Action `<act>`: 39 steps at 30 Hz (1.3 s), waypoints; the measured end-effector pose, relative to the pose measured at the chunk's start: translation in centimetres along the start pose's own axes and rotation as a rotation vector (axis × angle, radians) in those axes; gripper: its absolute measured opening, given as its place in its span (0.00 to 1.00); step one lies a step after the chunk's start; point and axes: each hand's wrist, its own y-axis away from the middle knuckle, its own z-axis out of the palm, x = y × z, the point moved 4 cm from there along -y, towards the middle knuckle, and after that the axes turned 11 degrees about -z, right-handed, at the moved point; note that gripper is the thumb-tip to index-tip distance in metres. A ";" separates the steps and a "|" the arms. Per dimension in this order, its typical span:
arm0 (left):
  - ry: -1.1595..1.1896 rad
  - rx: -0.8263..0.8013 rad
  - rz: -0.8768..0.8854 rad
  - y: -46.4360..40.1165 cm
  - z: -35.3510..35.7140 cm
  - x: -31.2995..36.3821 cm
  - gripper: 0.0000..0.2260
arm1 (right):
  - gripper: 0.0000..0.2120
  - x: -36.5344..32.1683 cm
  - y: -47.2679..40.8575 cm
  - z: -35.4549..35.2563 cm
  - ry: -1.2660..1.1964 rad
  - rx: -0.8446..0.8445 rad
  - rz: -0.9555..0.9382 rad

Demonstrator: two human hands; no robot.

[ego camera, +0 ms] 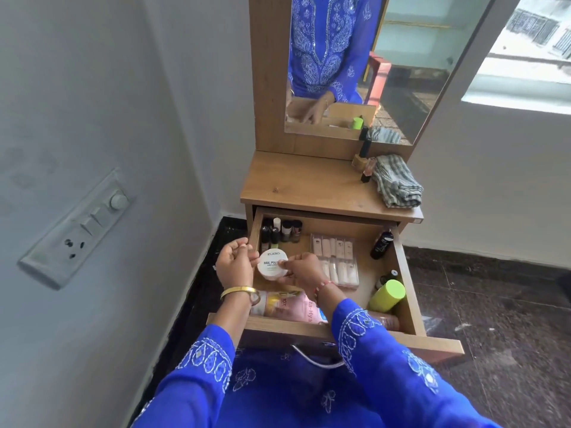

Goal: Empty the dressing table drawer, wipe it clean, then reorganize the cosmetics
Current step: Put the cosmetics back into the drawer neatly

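The wooden drawer of the dressing table stands pulled out. My right hand grips a round white nail polish remover tub over the drawer's left middle. My left hand touches the tub's left edge with loosely curled fingers. Small nail polish bottles stand in the back left corner. A clear box of tubes lies in the middle. A black bottle and a lime-capped bottle lean on the right side. Pink tubes lie along the front, partly hidden by my arms.
On the table top lie a folded checked cloth and a few small bottles at the back right. A mirror rises behind. A wall with a switch panel is on the left; dark stone floor lies to the right.
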 end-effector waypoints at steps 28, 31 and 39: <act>-0.027 -0.005 0.005 0.5 0.0 -0.1 0.06 | 0.08 1.1 -0.9 0.4 0.693 -0.072 -0.238; -0.043 -0.003 0.018 0.6 0.0 -0.1 0.06 | 0.09 1.0 -1.0 0.2 0.696 -0.060 -0.259; -0.206 -0.012 0.131 1.2 0.5 0.2 0.06 | 0.08 -0.1 -0.6 -0.1 0.702 0.038 -0.398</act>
